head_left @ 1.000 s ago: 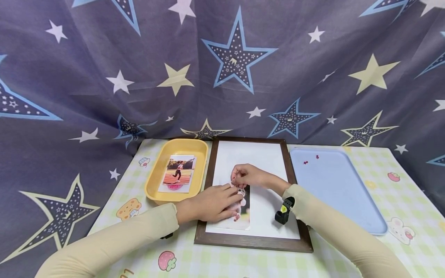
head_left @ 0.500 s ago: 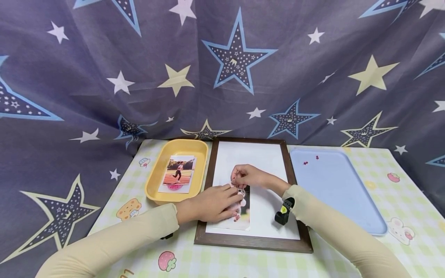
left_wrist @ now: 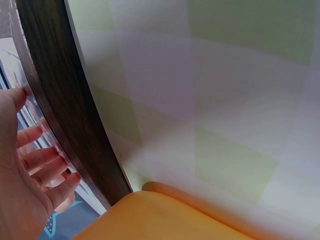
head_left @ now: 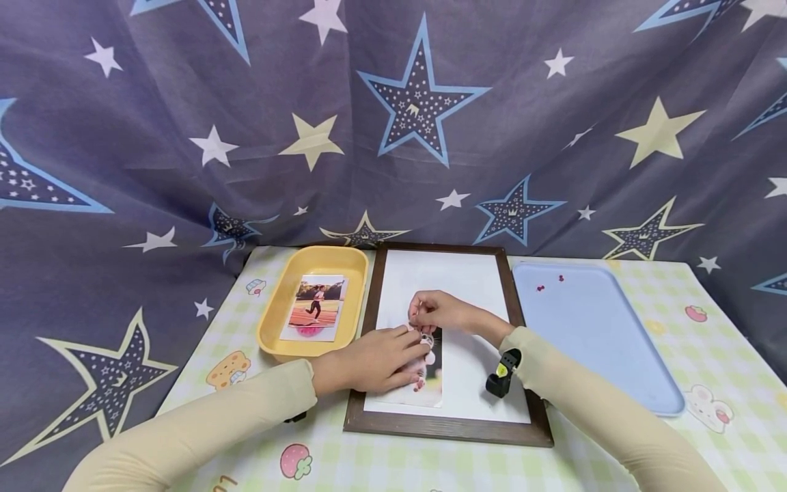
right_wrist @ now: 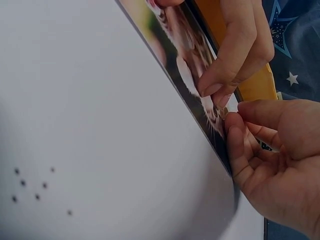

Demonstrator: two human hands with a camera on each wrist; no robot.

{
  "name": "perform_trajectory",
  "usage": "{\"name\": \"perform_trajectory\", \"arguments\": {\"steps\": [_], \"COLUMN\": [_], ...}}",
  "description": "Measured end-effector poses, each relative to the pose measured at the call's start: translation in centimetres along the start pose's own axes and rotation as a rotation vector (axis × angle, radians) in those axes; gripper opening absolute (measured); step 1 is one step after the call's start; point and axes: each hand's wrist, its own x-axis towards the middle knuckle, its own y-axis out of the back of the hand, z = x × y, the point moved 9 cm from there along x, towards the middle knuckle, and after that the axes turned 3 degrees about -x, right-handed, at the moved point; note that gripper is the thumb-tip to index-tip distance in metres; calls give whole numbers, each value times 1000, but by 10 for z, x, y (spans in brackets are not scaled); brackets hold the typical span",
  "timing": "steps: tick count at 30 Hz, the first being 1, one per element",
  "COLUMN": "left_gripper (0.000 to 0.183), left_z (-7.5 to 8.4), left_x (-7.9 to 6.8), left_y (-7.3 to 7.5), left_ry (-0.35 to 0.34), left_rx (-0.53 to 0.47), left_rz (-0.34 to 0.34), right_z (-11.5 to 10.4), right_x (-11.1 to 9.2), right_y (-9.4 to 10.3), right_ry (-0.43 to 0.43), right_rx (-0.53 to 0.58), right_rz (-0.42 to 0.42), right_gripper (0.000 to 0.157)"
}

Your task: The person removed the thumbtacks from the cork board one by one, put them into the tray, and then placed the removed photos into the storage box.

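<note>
In the head view my left hand (head_left: 376, 359) lies over an animal photo (head_left: 434, 393), fingers extended and resting on it. The photo lies at the lower left of a white board (head_left: 470, 287) with a dark brown frame. My right hand (head_left: 439, 311) is at the photo's upper end, thumb and forefinger pinched together. In the right wrist view the pinched fingertips (right_wrist: 234, 120) almost wholly hide a small thing, seemingly a push pin, beside the left fingers. A small red spot (head_left: 419, 386) shows low on the photo.
Left of the frame stands a yellow tray (head_left: 270, 318) with photos (head_left: 316, 304), a runner on top. A blue tray (head_left: 602, 342) on the right holds red push pins (head_left: 540, 288). Several dark dots (right_wrist: 37, 197) mark the board. A star-patterned curtain (head_left: 430, 184) hangs behind.
</note>
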Motion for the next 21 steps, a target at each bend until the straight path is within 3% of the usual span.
{"name": "perform_trajectory", "arguments": {"steps": [21], "left_gripper": [58], "left_z": [0], "left_x": [0], "left_y": [-1], "left_ry": [0], "left_rx": [-4], "left_rz": [-12], "right_z": [1], "right_x": [0], "right_y": [1], "right_ry": [15], "right_rx": [3], "right_rz": [13], "right_gripper": [9]}}
